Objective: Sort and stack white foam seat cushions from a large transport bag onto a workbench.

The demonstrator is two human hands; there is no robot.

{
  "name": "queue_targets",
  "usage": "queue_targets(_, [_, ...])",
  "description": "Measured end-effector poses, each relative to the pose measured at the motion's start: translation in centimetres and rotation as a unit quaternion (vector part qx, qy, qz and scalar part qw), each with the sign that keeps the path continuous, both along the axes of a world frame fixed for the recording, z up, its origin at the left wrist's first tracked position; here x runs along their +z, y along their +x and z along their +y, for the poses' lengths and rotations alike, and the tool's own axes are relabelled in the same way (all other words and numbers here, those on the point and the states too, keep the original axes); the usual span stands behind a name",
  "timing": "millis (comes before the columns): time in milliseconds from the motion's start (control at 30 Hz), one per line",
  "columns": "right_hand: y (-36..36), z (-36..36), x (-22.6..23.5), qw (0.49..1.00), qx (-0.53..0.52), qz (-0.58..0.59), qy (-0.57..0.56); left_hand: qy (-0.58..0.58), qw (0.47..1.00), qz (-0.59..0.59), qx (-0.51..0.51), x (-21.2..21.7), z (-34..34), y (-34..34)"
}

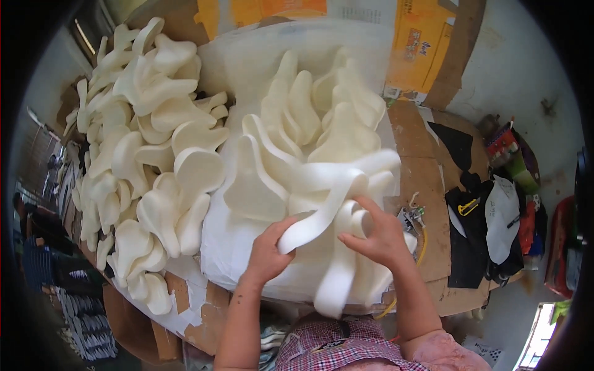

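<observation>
Both hands are in the cream foam now. The left hand (267,250) grips the end of a curved foam strip (315,219), fingers closed round it, while the right hand (378,238) pinches a second looped band of the same strip just beside it, low at the near edge of the bench (427,204).

How far along? By the look of it, well in but not finished. A big heap of moulded foam pieces (145,154) is stacked in overlapping rows on the left, and a second cluster (322,117) stands upright on white sheeting (229,241) right behind the hands. The strip in hand lies tangled with the pieces around it, so there seems to be more to work through.

Packaging: flattened brown cardboard (417,133) covers the bench, and an orange-yellow carton panel (417,46) with a small printed label leans at the back wall, a second orange panel (266,11) beside it. At right, a dark bag with a white cap (501,213) and some red and green clutter.
</observation>
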State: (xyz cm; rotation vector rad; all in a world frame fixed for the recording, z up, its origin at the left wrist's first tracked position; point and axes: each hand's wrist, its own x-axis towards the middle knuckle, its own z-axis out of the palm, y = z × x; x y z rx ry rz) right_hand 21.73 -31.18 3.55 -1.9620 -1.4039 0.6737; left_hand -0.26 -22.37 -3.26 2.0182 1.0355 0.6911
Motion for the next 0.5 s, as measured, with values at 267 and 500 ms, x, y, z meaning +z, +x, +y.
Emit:
queue_targets(267, [1.8, -4.2, -1.6, 0.998, -0.042, 0.042, -0.008, -0.363, 0.905, -0.162, 0.152, -10.9, 3.7, -11.3])
queue_targets(500, [3.6, -4.9, -4.6, 0.990, -0.142, -0.022, -0.004, 0.203, 0.977, 0.013, 0.072, -4.0, 5.0, 2.6])
